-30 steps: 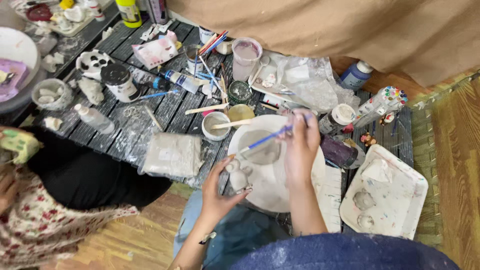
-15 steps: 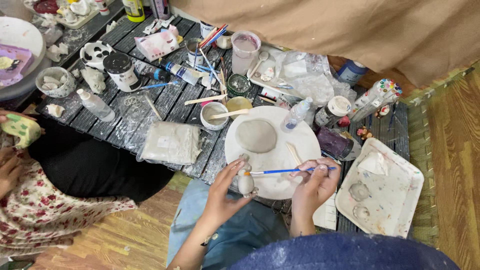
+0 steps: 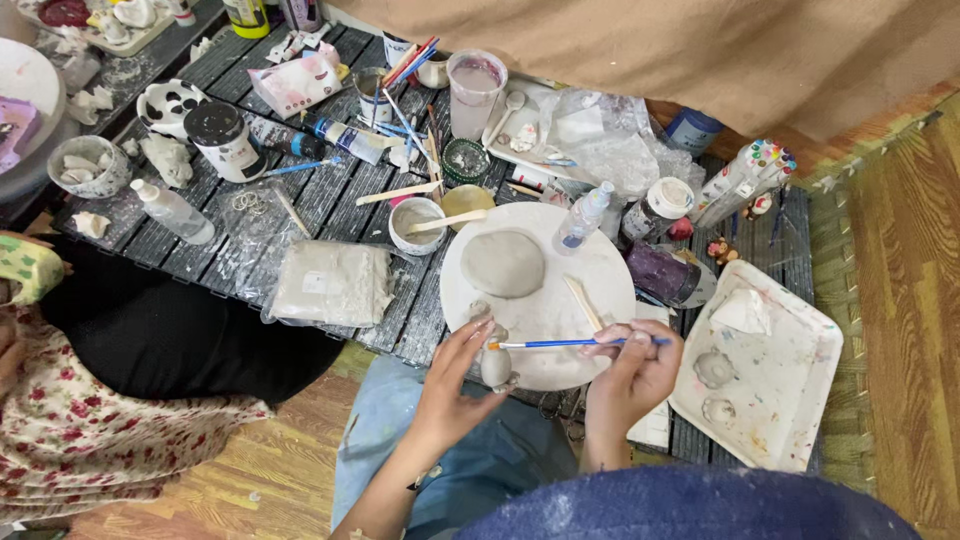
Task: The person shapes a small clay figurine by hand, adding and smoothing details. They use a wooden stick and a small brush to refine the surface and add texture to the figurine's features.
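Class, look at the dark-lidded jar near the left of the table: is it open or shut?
Shut. The jar stands upright with its dark lid seated flat on top, covering the mouth.

Underside of the small clay piece [image 3: 496, 366] behind the left hand [image 3: 452, 385]; round dish [image 3: 25, 95] cut by the left edge.

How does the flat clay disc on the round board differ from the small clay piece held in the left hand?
The clay disc is wide and flattened; the small clay piece is far smaller and rounded. The disc lies untouched on the round board; the small piece sits in the grip of the left hand at the board's near edge, where the tip of the blue-handled brush in the right hand meets it. Both are plain grey.
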